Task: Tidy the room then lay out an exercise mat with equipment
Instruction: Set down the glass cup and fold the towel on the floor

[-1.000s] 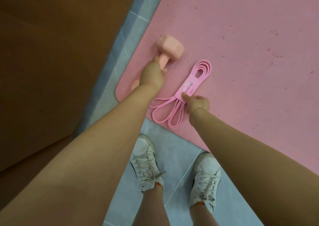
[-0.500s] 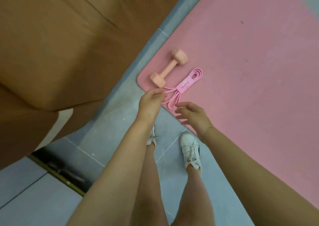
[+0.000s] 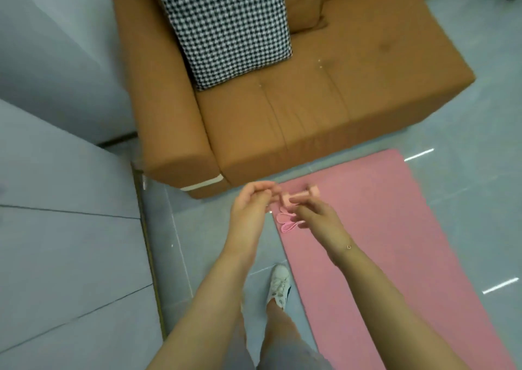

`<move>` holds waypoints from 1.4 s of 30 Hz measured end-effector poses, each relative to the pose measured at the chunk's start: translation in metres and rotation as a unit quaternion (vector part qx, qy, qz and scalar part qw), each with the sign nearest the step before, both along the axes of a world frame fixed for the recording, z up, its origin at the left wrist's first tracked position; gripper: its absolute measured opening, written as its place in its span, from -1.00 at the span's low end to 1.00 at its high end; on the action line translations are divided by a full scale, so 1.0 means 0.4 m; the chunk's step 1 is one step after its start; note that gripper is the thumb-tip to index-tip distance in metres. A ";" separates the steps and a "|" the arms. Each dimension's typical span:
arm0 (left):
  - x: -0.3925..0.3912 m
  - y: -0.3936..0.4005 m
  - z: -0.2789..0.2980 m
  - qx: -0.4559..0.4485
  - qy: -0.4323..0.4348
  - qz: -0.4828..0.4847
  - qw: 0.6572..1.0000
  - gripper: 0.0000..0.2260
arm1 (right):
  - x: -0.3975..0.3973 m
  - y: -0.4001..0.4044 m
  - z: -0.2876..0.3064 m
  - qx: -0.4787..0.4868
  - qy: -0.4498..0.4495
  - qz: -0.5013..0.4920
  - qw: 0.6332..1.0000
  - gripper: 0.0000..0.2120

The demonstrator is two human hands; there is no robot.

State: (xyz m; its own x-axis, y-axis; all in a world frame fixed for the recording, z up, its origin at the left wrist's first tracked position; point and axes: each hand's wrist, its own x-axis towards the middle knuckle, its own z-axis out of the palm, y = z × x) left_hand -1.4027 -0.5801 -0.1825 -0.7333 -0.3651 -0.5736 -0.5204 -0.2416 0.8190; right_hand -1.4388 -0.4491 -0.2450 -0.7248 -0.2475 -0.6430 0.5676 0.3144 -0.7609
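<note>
A pink exercise mat (image 3: 395, 256) lies flat on the tiled floor, right of my feet. A pink dumbbell (image 3: 308, 194) rests at its near-left corner, partly hidden behind my fingers. The looped pink resistance band (image 3: 286, 222) lies just beside it on the mat's edge. My left hand (image 3: 250, 208) hovers well above the floor left of them, fingers loosely curled and holding nothing. My right hand (image 3: 317, 214) hangs over the band with relaxed fingers, also holding nothing.
A brown sofa (image 3: 324, 109) stands right behind the mat's end, with a black-and-white houndstooth cushion (image 3: 226, 27) on its seat. Grey panels (image 3: 65, 228) fill the left side. My white shoe (image 3: 278, 285) stands on the grey tiles beside the mat.
Both hands let go of the dumbbell and the band, which stay on the mat's corner. My hands and head have risen far above the floor, bringing the sofa into view.
</note>
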 end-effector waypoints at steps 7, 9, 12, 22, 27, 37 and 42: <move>0.303 -0.102 0.202 0.007 0.021 0.090 0.996 -0.82 | 0.191 -0.137 0.240 -0.030 0.063 0.080 0.994 -0.81; 0.412 -0.140 0.233 0.001 0.029 0.114 0.993 -0.82 | 0.274 -0.172 0.289 -0.038 0.070 0.122 0.989 -0.82; 0.572 -0.188 0.271 -0.010 0.051 0.173 0.984 -0.81 | 0.395 -0.225 0.345 -0.047 0.083 0.168 0.981 -0.82; 1.111 -0.243 0.487 -0.109 0.137 0.325 0.929 -0.82 | 0.890 -0.426 0.574 -0.169 0.130 0.255 0.943 -0.79; 1.309 -0.255 0.561 -0.174 0.146 0.378 0.897 -0.80 | 1.059 -0.467 0.641 -0.194 0.136 0.350 0.906 -0.78; 1.645 -0.338 0.523 -0.326 0.016 0.548 0.770 -0.78 | 1.319 -0.653 0.630 -0.185 0.145 0.511 0.827 -0.77; 1.830 -0.455 0.441 -0.412 -0.399 0.460 0.678 -0.47 | 1.396 -0.797 0.575 -0.183 0.196 0.514 0.815 -0.25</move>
